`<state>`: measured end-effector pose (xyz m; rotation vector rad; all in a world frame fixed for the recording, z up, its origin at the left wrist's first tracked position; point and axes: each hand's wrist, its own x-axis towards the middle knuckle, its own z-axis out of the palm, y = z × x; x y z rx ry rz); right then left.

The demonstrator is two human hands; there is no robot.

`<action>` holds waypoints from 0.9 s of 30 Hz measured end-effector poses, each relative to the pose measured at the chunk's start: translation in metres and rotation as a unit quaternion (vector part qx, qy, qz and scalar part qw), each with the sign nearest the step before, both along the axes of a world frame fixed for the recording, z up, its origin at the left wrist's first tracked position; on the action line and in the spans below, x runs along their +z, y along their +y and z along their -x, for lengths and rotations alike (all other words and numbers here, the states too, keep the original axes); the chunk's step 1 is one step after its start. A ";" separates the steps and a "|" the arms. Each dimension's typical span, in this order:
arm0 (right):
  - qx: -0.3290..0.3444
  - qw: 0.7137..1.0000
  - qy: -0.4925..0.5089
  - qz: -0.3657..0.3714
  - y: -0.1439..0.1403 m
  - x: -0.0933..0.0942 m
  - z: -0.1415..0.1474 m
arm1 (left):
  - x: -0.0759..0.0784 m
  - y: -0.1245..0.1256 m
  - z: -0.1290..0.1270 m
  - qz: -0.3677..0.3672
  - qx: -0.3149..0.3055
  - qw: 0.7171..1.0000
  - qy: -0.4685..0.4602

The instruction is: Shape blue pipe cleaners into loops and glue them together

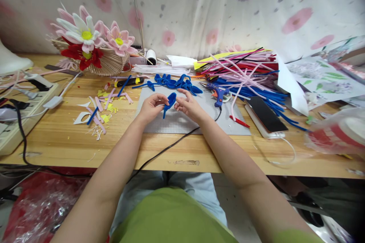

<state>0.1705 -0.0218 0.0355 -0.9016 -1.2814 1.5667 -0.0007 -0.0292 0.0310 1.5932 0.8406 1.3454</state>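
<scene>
My left hand (152, 107) and my right hand (188, 105) both pinch a blue pipe cleaner (170, 103) bent into a petal loop, held just above a grey cutting mat (182, 120). Behind it on the mat lies a cluster of finished blue petal loops (176, 82). A blue glue gun (219, 95) rests to the right of my right hand, its black cord running off the table's front edge.
A pile of pink, blue and red pipe cleaners (245, 74) fills the back right. A phone (266, 114) lies on a white pad. A basket of fabric flowers (91, 47) stands back left. Scraps (99, 112) and a power strip (25, 102) sit left.
</scene>
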 end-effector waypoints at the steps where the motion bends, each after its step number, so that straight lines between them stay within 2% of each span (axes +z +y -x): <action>1: 0.007 0.999 0.017 0.026 0.000 -0.001 0.001 | -0.002 0.000 -0.001 -0.002 -0.010 1.000 0.009; 4: -0.032 0.998 0.028 0.046 0.002 -0.004 0.005 | -0.009 0.002 -0.003 -0.017 -0.014 0.999 0.033; 7: -0.129 0.991 0.018 0.026 0.007 -0.008 0.004 | -0.014 0.002 -0.005 -0.036 0.034 0.997 0.054; 9: -0.160 0.987 0.011 0.017 0.009 -0.009 0.002 | -0.014 0.000 -0.006 -0.053 0.063 0.991 0.102; 13: -0.148 0.989 -0.006 0.007 0.008 -0.009 0.000 | -0.011 -0.006 -0.009 -0.116 0.121 0.962 0.218; 17: -0.136 0.991 -0.009 0.006 0.005 -0.010 0.002 | -0.009 -0.006 -0.010 -0.162 0.145 0.941 0.258; 22: -0.120 0.993 -0.001 0.009 0.006 -0.013 0.004 | -0.009 -0.004 -0.010 -0.165 0.152 0.938 0.263; 27: -0.119 0.993 0.003 0.011 0.007 -0.015 0.004 | -0.010 -0.003 -0.009 -0.148 0.141 0.950 0.237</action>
